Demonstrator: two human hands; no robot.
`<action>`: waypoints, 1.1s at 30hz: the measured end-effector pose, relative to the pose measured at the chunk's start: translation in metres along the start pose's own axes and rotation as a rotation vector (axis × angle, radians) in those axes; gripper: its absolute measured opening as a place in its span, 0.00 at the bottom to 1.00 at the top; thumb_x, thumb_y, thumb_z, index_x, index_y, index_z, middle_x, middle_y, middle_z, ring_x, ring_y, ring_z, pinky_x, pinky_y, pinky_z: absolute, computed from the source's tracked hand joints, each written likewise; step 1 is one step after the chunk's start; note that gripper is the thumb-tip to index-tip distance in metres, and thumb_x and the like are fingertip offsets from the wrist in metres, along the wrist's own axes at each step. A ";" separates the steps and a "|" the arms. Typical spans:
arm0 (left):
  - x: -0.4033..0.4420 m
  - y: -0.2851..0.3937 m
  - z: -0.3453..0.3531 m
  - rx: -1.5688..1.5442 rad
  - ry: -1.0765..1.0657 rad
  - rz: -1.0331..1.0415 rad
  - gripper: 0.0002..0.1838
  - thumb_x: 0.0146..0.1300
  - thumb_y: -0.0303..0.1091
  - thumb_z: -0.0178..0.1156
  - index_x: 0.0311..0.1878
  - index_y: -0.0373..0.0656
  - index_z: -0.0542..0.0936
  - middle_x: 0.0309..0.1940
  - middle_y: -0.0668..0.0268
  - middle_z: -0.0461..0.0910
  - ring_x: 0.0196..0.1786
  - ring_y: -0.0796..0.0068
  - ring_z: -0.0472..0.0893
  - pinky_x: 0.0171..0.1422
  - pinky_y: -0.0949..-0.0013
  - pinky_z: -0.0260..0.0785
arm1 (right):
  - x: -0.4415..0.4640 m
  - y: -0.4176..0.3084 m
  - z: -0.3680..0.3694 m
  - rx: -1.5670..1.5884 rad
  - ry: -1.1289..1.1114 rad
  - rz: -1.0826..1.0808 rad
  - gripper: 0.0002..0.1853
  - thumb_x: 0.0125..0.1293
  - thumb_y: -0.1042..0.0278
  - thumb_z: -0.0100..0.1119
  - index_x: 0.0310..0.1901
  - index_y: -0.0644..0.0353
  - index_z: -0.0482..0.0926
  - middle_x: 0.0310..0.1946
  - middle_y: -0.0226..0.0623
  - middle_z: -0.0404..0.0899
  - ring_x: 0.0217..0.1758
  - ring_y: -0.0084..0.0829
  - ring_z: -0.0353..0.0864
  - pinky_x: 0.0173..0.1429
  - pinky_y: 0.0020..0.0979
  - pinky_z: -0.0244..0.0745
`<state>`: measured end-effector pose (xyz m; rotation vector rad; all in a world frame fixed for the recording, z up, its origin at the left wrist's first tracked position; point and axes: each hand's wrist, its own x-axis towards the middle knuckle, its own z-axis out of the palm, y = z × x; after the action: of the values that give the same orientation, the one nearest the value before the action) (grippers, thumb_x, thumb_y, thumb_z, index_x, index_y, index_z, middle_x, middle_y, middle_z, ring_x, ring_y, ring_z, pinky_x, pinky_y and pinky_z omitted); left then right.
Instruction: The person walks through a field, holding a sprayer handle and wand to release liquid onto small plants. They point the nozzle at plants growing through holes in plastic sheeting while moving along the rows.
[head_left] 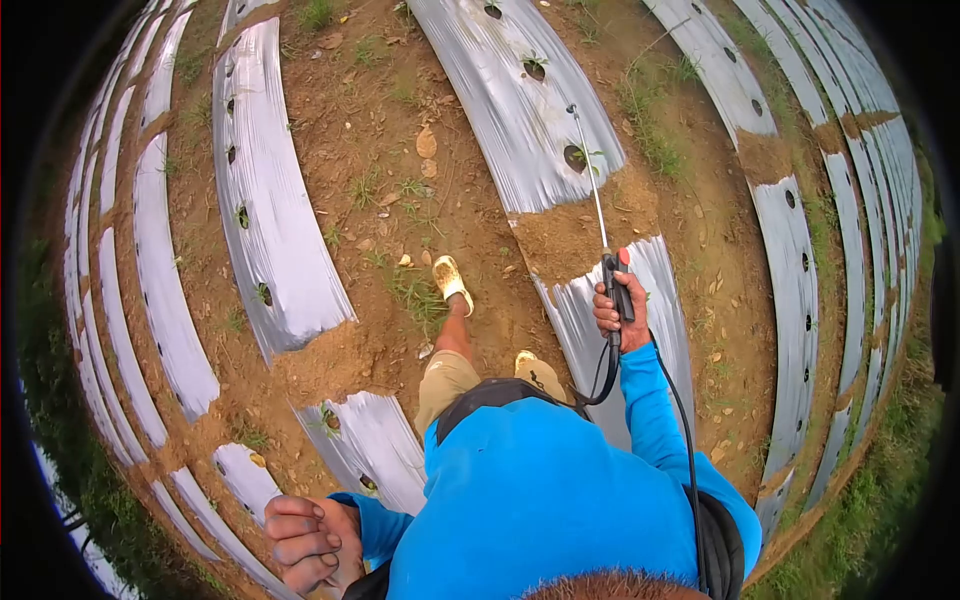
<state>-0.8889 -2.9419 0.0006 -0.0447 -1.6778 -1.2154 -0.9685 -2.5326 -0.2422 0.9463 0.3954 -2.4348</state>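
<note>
The right hand [608, 315] is closed around the black handle [609, 266]. From this grip the thin wand [600, 215] goes forward, and its tip appears above the silver plastic sheet [500, 110], near a hole [575, 158]. The black hose [688, 440] runs back beside the arm. The left hand [305, 545] has bent fingers; I cannot tell if it holds something. I judge this as aiming the wand; moving it calls for a steady wrist.

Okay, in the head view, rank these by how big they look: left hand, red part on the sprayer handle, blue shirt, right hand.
1. Blue shirt
2. Left hand
3. Right hand
4. Red part on the sprayer handle
</note>
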 end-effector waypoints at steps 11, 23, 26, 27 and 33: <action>0.179 -0.207 0.121 -0.280 0.205 0.252 0.12 0.49 0.43 0.52 0.20 0.56 0.60 0.13 0.75 0.49 0.22 0.79 0.54 0.27 0.69 0.51 | 0.168 -0.096 0.211 -0.006 -0.100 0.022 0.21 0.62 0.49 0.54 0.34 0.63 0.72 0.17 0.29 0.66 0.14 0.22 0.66 0.14 0.23 0.64; 0.295 -0.353 0.226 -0.098 0.212 0.102 0.11 0.46 0.34 0.52 0.20 0.54 0.58 0.13 0.73 0.48 0.22 0.77 0.54 0.28 0.66 0.52 | 0.350 -0.188 0.367 0.005 0.001 -0.027 0.21 0.59 0.49 0.57 0.32 0.64 0.72 0.17 0.31 0.67 0.13 0.23 0.66 0.13 0.23 0.65; 0.332 -0.386 0.263 -0.013 0.122 0.196 0.12 0.44 0.34 0.51 0.19 0.54 0.57 0.14 0.72 0.48 0.22 0.77 0.54 0.29 0.66 0.52 | 0.421 -0.222 0.398 0.027 -0.074 -0.022 0.22 0.60 0.49 0.56 0.33 0.65 0.71 0.18 0.31 0.67 0.14 0.23 0.67 0.14 0.23 0.65; 0.346 -0.395 0.284 -0.033 0.141 0.234 0.12 0.43 0.34 0.51 0.19 0.54 0.56 0.14 0.72 0.47 0.23 0.77 0.54 0.29 0.65 0.52 | 0.443 -0.240 0.416 0.012 -0.087 -0.023 0.22 0.60 0.49 0.56 0.33 0.65 0.71 0.18 0.31 0.67 0.14 0.23 0.67 0.14 0.23 0.65; 0.435 -0.426 0.396 -0.073 0.148 0.181 0.12 0.44 0.40 0.51 0.19 0.54 0.56 0.13 0.72 0.46 0.23 0.76 0.54 0.30 0.65 0.52 | 0.509 -0.303 0.505 0.022 0.004 0.060 0.21 0.58 0.49 0.58 0.29 0.62 0.70 0.16 0.29 0.66 0.13 0.21 0.66 0.13 0.20 0.64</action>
<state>-1.6019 -3.0768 0.0377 -0.1458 -1.4680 -1.1155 -1.7337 -2.6700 -0.2055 0.9587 0.3375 -2.3876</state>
